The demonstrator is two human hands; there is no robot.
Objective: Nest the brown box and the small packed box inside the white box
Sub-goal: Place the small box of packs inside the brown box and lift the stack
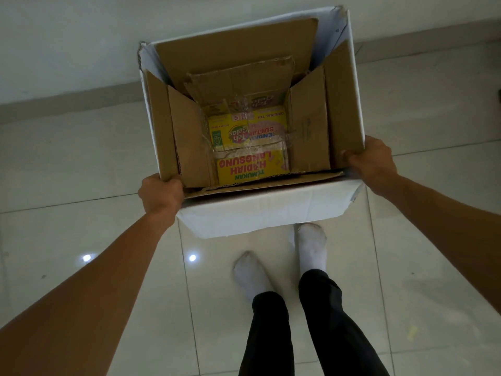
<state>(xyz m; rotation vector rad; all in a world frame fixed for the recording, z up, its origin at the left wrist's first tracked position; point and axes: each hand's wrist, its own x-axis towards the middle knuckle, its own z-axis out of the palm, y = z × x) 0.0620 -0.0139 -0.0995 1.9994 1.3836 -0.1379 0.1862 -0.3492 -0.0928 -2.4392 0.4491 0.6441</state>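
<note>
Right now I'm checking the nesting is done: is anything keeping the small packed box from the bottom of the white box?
Only the brown box, as intended: the small packed box sits inside it, within the white box.

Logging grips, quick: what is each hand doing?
Left hand: closed on the white box at its near-left corner.
Right hand: closed on its near-right corner.
</note>
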